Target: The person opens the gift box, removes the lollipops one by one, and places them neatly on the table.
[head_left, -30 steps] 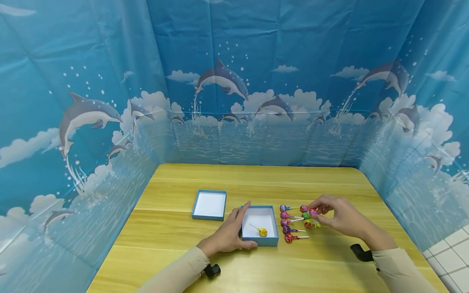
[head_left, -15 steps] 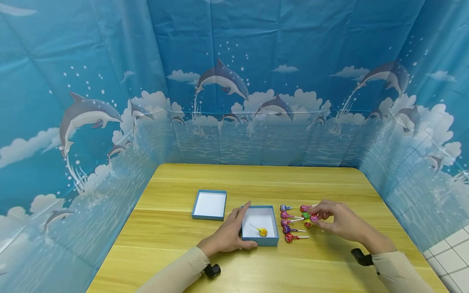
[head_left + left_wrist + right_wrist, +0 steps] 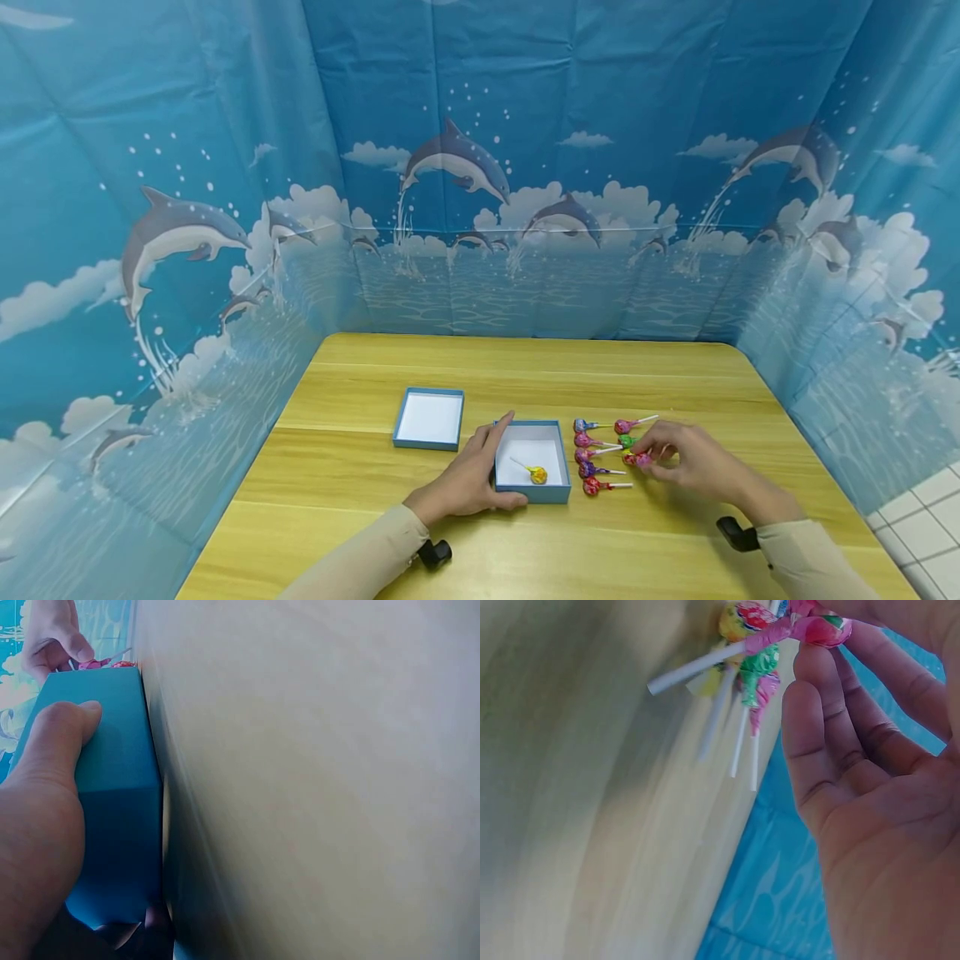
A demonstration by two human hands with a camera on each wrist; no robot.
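Note:
My left hand point(image 3: 468, 479) grips the near left corner of an open blue box point(image 3: 543, 495), its thumb along the near wall. Inside the box lies a yellow lollipop point(image 3: 537, 475) with its stick pointing up-left. To the right, my right hand point(image 3: 693, 458) pinches a pink lollipop point(image 3: 826, 630) by its wrapped head between thumb and fingers, the white stick sticking out free. Right by those fingertips are a yellow-and-red lollipop point(image 3: 742, 619) and a green lollipop point(image 3: 759, 664). Another pink lollipop point(image 3: 624, 426) lies just beyond the green one.
A column of several lollipops, with a blue one point(image 3: 581, 426) at the far end and a red one point(image 3: 592, 487) at the near end, lies between box and right hand. The box lid point(image 3: 429, 419) rests inside-up, left of the box. A dolphin-print curtain point(image 3: 480, 275) surrounds the wooden table point(image 3: 525, 375).
My right hand has moved a little nearer with the pink lollipop, from beside the far pink one to beside the yellow-and-red one. My left hand and the box have stayed still.

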